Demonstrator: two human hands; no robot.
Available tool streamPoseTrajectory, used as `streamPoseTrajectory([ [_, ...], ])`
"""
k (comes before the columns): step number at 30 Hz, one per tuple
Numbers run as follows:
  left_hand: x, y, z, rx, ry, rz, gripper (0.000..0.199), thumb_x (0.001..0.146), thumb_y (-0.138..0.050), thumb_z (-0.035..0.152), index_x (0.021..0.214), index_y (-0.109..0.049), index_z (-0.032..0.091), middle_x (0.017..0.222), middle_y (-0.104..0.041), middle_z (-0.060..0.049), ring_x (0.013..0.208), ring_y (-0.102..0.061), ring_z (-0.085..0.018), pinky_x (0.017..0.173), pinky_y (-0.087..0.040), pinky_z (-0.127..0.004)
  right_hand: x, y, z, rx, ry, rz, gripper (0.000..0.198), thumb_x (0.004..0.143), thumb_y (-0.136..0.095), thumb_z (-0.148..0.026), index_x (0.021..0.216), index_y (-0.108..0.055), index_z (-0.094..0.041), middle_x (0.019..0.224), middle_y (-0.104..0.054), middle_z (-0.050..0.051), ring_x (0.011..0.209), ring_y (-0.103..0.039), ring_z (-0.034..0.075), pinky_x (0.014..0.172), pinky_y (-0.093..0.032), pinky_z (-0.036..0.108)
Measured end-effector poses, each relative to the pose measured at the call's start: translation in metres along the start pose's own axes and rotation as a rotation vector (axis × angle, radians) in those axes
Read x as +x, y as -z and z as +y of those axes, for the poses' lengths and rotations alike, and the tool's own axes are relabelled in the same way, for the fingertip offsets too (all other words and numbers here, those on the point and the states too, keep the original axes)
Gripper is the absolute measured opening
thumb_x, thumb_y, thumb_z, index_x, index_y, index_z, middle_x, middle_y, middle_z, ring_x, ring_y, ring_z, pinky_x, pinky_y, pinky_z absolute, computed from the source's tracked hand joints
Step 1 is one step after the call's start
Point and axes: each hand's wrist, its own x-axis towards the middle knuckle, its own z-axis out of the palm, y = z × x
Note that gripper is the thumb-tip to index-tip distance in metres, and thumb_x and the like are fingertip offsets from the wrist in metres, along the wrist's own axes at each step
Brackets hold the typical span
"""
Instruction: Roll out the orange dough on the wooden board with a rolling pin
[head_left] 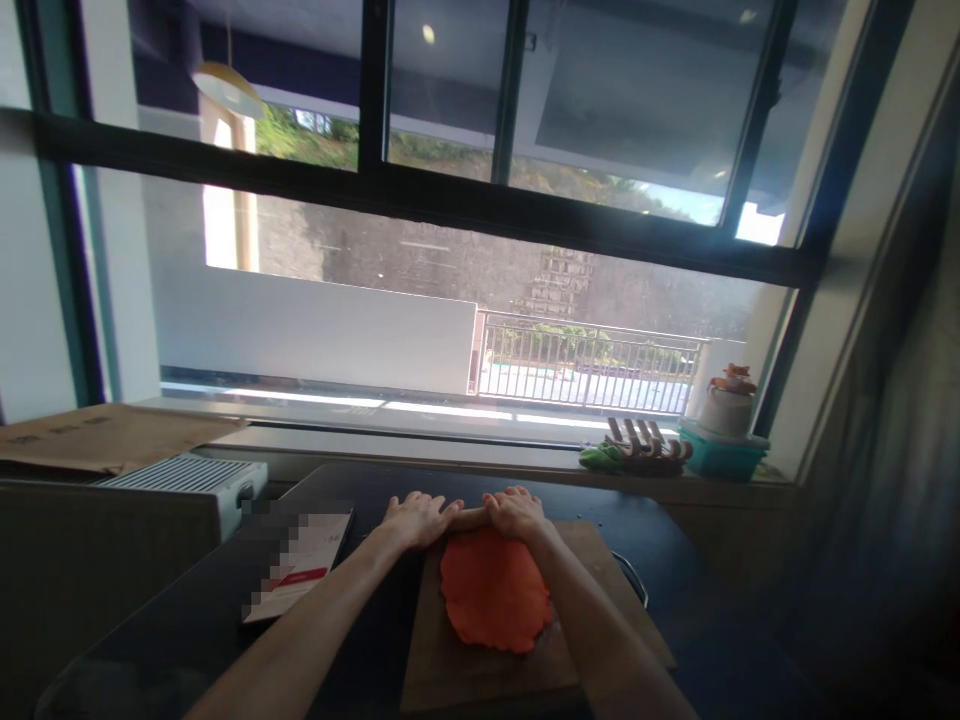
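Note:
Both hands rest on a light wooden rolling pin, whose bare middle shows between them. My left hand lies over its left end and my right hand over its right end, fingers bent across the wood. Just on the near side of the pin, a flat, rolled-out sheet of orange dough with an uneven edge spreads on a wooden board. From this view I cannot tell whether it is dough or modelling clay. My right forearm passes over the sheet's right side and hides part of the board.
The board lies on a dark table. A flat printed box or book is at left, beside a white slatted unit and brown paper. A curved metal handle shows at right. A teal container stands on the windowsill.

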Motion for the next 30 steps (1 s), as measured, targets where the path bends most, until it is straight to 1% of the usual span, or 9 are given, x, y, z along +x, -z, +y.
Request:
streamPoseTrajectory([
  [3, -0.007, -0.001, 0.002, -0.013, -0.017, -0.004, 0.063, 0.089, -0.021, 0.058, 0.128, -0.054, 0.022, 0.136, -0.053, -0.015, 0.129, -0.041, -0.035, 0.1, -0.028, -0.063, -0.01, -0.002, 0.002, 0.006, 0.005, 0.009, 0.056, 0.095, -0.018, -0.05, 0.126, -0.056, -0.023, 0.136, -0.048, 0.01, 0.133, -0.031, 0.029, 0.104, -0.028, 0.051],
  [7, -0.027, -0.002, 0.006, -0.044, -0.055, -0.009, 0.068, 0.089, -0.018, 0.057, 0.139, -0.042, 0.018, 0.147, -0.041, -0.013, 0.138, -0.029, -0.032, 0.108, -0.018, -0.061, -0.038, -0.007, 0.006, 0.017, 0.01, 0.021, 0.057, 0.093, -0.023, -0.052, 0.139, -0.042, -0.023, 0.147, -0.036, 0.006, 0.14, -0.017, 0.026, 0.109, -0.021, 0.049],
  [9, -0.039, -0.001, 0.008, -0.056, -0.081, -0.021, 0.068, 0.089, -0.021, 0.055, 0.142, -0.037, 0.017, 0.149, -0.037, -0.011, 0.141, -0.024, -0.03, 0.11, -0.015, -0.059, -0.054, -0.008, 0.007, 0.023, 0.001, 0.0, 0.061, 0.093, -0.025, -0.053, 0.143, -0.035, -0.021, 0.151, -0.029, 0.007, 0.141, -0.013, 0.026, 0.111, -0.018, 0.049],
  [12, -0.056, -0.001, 0.01, -0.06, -0.114, -0.039, 0.067, 0.088, -0.025, 0.05, 0.145, -0.031, 0.016, 0.151, -0.034, -0.009, 0.141, -0.022, -0.027, 0.112, -0.014, -0.058, -0.077, -0.007, 0.008, 0.043, -0.011, -0.042, 0.065, 0.092, -0.027, -0.054, 0.147, -0.028, -0.021, 0.155, -0.021, 0.006, 0.143, -0.008, 0.025, 0.112, -0.015, 0.049],
  [16, -0.068, -0.005, 0.009, -0.062, -0.155, -0.067, 0.068, 0.088, -0.025, 0.048, 0.147, -0.024, 0.015, 0.154, -0.027, -0.008, 0.143, -0.019, -0.025, 0.114, -0.01, -0.056, -0.096, -0.004, 0.011, 0.063, 0.018, -0.082, 0.067, 0.091, -0.029, -0.054, 0.149, -0.021, -0.022, 0.156, -0.014, 0.004, 0.143, -0.003, 0.024, 0.113, -0.012, 0.049],
  [20, -0.061, -0.007, 0.009, -0.041, -0.142, -0.04, 0.069, 0.088, -0.023, 0.048, 0.148, -0.024, 0.014, 0.154, -0.025, -0.009, 0.143, -0.017, -0.025, 0.114, -0.009, -0.055, -0.09, -0.002, 0.012, 0.058, 0.036, -0.097, 0.067, 0.091, -0.025, -0.055, 0.149, -0.022, -0.02, 0.156, -0.014, 0.005, 0.143, -0.003, 0.024, 0.113, -0.01, 0.05],
  [24, -0.043, -0.003, 0.011, -0.033, -0.087, -0.036, 0.07, 0.089, -0.019, 0.052, 0.146, -0.028, 0.014, 0.154, -0.026, -0.011, 0.143, -0.017, -0.028, 0.112, -0.011, -0.058, -0.065, 0.0, 0.01, 0.042, 0.001, -0.114, 0.068, 0.092, -0.023, -0.056, 0.148, -0.024, -0.018, 0.156, -0.015, 0.008, 0.143, -0.005, 0.025, 0.112, -0.012, 0.05],
  [27, -0.03, 0.0, 0.012, -0.033, -0.053, -0.025, 0.069, 0.09, -0.014, 0.052, 0.145, -0.03, 0.013, 0.153, -0.027, -0.012, 0.143, -0.017, -0.03, 0.111, -0.012, -0.06, -0.045, 0.002, 0.007, 0.041, -0.005, -0.111, 0.067, 0.092, -0.022, -0.055, 0.147, -0.027, -0.017, 0.155, -0.02, 0.008, 0.143, -0.008, 0.026, 0.112, -0.015, 0.051],
  [30, -0.023, 0.0, 0.012, -0.039, -0.023, -0.019, 0.069, 0.09, -0.012, 0.051, 0.145, -0.032, 0.014, 0.153, -0.028, -0.012, 0.142, -0.018, -0.03, 0.11, -0.012, -0.061, -0.036, 0.003, 0.005, 0.038, -0.016, -0.091, 0.064, 0.092, -0.023, -0.052, 0.145, -0.032, -0.017, 0.153, -0.025, 0.008, 0.142, -0.011, 0.027, 0.111, -0.017, 0.052],
])
